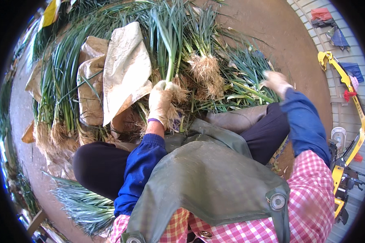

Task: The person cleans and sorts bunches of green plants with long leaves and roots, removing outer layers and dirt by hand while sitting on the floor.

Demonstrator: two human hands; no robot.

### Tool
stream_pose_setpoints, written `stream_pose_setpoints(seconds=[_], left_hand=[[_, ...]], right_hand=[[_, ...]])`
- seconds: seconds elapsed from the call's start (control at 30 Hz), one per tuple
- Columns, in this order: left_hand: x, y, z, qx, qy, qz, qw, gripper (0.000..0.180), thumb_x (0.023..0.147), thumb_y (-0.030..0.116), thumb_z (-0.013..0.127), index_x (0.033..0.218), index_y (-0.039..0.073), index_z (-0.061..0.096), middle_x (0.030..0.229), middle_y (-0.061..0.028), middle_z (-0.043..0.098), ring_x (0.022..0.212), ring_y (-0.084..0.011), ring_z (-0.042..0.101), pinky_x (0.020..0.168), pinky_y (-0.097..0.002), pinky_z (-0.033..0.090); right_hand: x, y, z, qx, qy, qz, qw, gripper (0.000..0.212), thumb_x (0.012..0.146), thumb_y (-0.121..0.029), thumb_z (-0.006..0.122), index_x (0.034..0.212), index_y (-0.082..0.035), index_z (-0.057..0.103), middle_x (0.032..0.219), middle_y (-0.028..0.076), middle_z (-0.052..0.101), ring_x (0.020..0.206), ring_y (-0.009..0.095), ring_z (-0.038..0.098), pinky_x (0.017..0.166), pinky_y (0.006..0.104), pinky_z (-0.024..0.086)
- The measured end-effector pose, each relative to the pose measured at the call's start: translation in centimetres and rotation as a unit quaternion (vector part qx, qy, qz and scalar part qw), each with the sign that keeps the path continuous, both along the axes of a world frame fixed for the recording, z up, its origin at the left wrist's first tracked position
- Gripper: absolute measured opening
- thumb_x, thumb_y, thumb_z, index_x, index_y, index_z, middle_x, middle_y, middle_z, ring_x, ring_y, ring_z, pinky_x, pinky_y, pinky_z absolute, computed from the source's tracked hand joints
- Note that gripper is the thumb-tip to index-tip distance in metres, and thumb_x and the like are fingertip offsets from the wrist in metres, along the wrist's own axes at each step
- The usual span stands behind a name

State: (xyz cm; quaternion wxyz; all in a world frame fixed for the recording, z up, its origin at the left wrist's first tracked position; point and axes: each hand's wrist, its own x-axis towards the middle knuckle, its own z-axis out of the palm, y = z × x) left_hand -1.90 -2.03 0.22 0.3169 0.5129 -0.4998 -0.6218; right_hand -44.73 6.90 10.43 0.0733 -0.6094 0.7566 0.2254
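Note:
My left hand (160,102), in a pale glove, is closed around the white base of a green onion stalk (169,48) that stands up from the pile in front of my knees. Its tangled roots (178,94) hang beside the hand. My right hand (276,81), also gloved, is blurred and stretched out to the right over loose green leaves (247,87); I cannot tell whether it holds anything. More rooted onion bunches (207,71) lie just beyond the left hand. A grey-green apron (215,178) covers my lap.
Worn tan sacks (123,69) lie over the onion heap at the left. Bundles with roots (54,133) sit by my left knee, and cut leaves (83,206) lie below. Bare dirt ground (280,32) spreads at the upper right. A yellow machine (353,105) stands at the right.

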Motion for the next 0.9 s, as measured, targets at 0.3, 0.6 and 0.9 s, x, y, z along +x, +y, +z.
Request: stream_pose_setpoints(seconds=[0.3,0.6,0.9], left_hand=[[-1.3,0.0,0.1,0.174,0.276,0.128,0.937,0.015,0.084,0.014,0.064,0.093,0.003,0.067,0.084,-0.0034,0.065,0.071,-0.0114,0.060,0.063,-0.0223,0.048],[-3.7,1.7,-0.9,0.398,0.445,0.025,0.802,0.041,0.089,0.028,0.061,0.117,0.000,0.052,0.089,-0.0141,0.064,0.065,-0.0280,0.064,0.063,-0.0437,0.057],[-3.4,2.5,-1.5,0.291,0.368,0.013,0.883,0.027,0.087,0.014,0.057,0.104,-0.006,0.062,0.093,-0.0165,0.068,0.083,-0.0260,0.065,0.078,-0.0325,0.052]], right_hand=[[23.1,-13.8,-18.5,0.035,-0.537,-0.316,0.781,0.031,0.087,-0.031,0.066,0.107,-0.008,0.065,0.083,0.007,0.068,0.072,0.019,0.064,0.063,0.0331,0.051],[19.3,-7.1,-11.0,0.181,-0.790,-0.163,0.563,0.033,0.094,-0.030,0.055,0.112,-0.003,0.058,0.081,0.002,0.061,0.067,0.012,0.059,0.057,0.0266,0.049],[20.0,-10.4,-12.1,0.088,-0.625,-0.223,0.743,0.040,0.090,-0.045,0.056,0.094,-0.007,0.067,0.074,0.003,0.064,0.061,0.015,0.062,0.054,0.0275,0.049]])
